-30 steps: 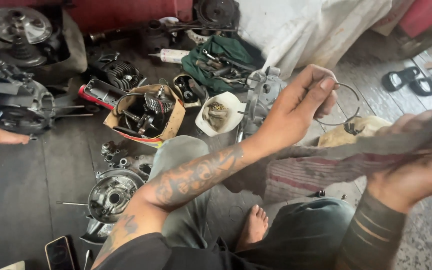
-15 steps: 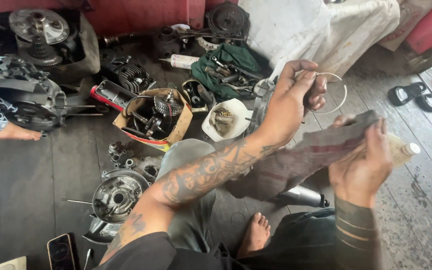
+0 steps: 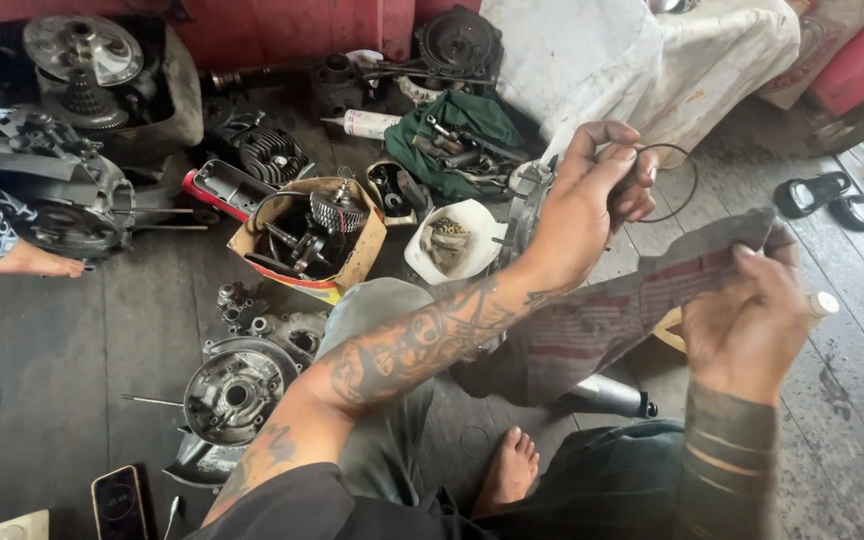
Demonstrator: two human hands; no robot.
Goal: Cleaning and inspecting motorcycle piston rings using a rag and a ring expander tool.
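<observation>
free: bare floorboards (image 3: 72, 360) left | blocked: cardboard box (image 3: 352, 262), white bowl (image 3: 472, 262), engine cover (image 3: 237, 392) ahead

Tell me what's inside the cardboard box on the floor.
The cardboard box holds dark greasy metal engine parts, with a toothed gear standing on top. Whatever lies beneath those parts, and the box bottom, is covered.

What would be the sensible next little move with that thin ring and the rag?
Probably bring the thin dark wire ring down to the dirty striped rag and wipe it. The left hand pinches the ring at its edge, raised apart from the rag that the right hand holds stretched just below.
</observation>
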